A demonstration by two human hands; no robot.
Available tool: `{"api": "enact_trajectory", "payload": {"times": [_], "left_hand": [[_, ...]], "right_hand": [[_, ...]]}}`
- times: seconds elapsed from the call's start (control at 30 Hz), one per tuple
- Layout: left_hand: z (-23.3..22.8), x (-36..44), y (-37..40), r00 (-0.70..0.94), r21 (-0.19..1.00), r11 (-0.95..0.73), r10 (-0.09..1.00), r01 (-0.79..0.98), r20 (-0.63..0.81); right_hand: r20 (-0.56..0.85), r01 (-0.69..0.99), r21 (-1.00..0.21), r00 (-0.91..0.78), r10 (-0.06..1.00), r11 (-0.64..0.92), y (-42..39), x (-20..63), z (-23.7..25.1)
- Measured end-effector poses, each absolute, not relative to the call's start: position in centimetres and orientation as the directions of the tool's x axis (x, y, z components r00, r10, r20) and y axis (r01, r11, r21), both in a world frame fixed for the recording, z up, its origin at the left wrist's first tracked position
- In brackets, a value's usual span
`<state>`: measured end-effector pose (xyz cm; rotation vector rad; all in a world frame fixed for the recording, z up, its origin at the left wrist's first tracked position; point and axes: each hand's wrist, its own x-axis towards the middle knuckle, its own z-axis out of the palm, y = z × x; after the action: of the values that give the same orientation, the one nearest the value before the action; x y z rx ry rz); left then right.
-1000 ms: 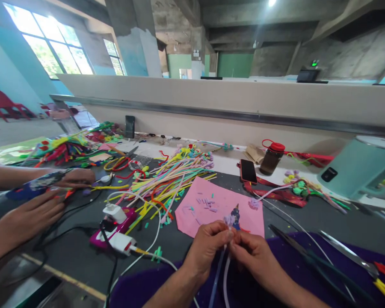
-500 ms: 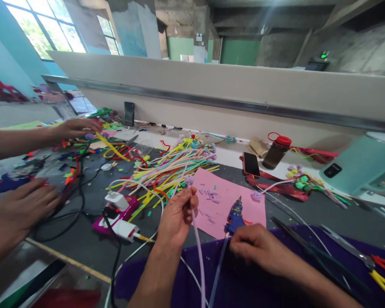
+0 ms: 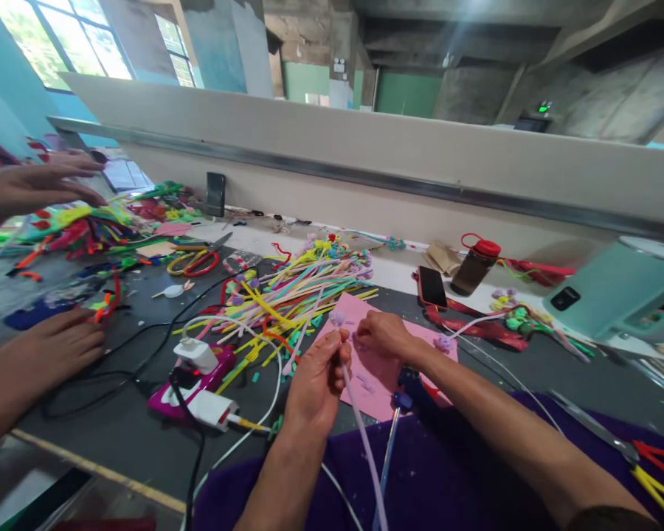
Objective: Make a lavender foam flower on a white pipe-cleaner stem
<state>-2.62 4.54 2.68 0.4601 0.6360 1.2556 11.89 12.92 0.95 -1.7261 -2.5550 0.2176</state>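
My left hand (image 3: 318, 376) is closed around the lilac pipe-cleaner stem (image 3: 365, 435) of a small flower. Its fuzzy lilac head (image 3: 337, 318) sticks up just above my fingertips. My right hand (image 3: 384, 335) is down on a pink sheet (image 3: 384, 405), fingers pinched together beside the flower head. Whatever those fingers pinch is hidden. Short lilac pieces (image 3: 366, 383) lie scattered on the sheet. Beneath my right forearm is a blue glue gun (image 3: 403, 400), mostly covered, with a clear glue stick (image 3: 389, 457) trailing from its back.
A co-worker's hands (image 3: 38, 184) are at the left. Colourful pipe-cleaner flowers (image 3: 310, 284) are heaped mid-table. A magenta power strip (image 3: 163, 398) with chargers and cables sits left of my arm. Right are a phone (image 3: 432, 286), a bottle (image 3: 476, 265), a teal appliance (image 3: 614, 287) and pliers (image 3: 592, 428).
My right hand has moved from beside the glue gun up and left onto the pink sheet. The co-worker's far hand has let go of a yellow-stemmed flower and drawn back left.
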Motion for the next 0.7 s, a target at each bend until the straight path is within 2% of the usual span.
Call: {"api": "enact_trajectory", "payload": {"times": [0.13,0.27,0.47,0.6,0.7], "left_hand": [[2.8,-2.5,4.4,0.183,0.648,0.250,0.968,-0.719,-0.170],[2.7,-2.3,4.4,0.186,0.666,0.249,0.968,-0.703,-0.167],[2.4,-1.8,4.3,0.190,0.711,0.268,0.963,-0.650,-0.189],[2.0,-1.0,4.0,0.237,0.744,0.312,0.949,-0.591,-0.210],[1.6,-0.3,3.7,0.295,0.760,0.366,0.926,-0.537,-0.237]], "right_hand": [[-0.057,0.913,-0.138,-0.394,0.917,0.384,12.9,11.7,0.2],[-0.051,0.898,-0.210,-0.404,0.913,0.386,13.3,11.8,0.1],[0.086,0.790,-0.487,-0.380,0.921,0.372,12.9,13.4,1.9],[0.141,0.626,-0.699,-0.354,0.925,0.346,10.7,15.1,2.2],[0.151,0.498,-0.813,-0.320,0.935,0.302,9.3,15.9,1.7]]}}
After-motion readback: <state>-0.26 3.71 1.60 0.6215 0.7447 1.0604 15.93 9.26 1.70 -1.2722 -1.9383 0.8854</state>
